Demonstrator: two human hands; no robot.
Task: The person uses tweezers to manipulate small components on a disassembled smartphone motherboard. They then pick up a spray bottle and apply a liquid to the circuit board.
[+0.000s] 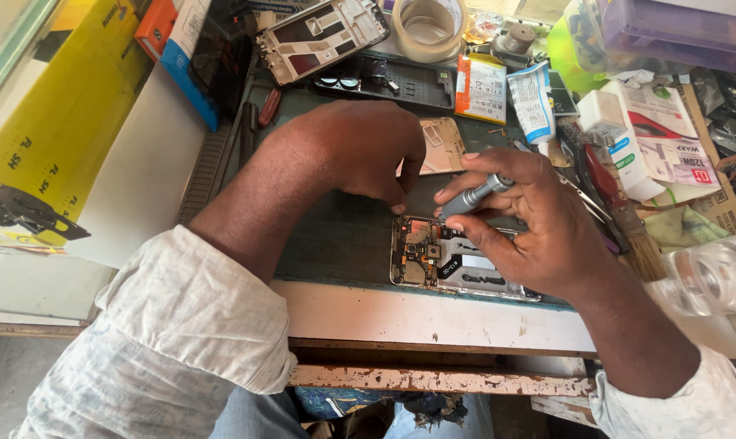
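Under the hands, opened phone (457, 264), circuitry bare

Free: bare mat (335, 236) left of opened phone (457, 264).
Blocked: right side, brush (632, 228) + boxes (660, 146); far edge, tape roll (427, 26), phone frame (323, 36).

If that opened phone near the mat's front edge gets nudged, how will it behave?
The opened phone lies flat, so it would probably slide, not tip. Its exposed board looks fragile. The right hand holds a screwdriver on it, and the left hand rests just above, likely steadying it.
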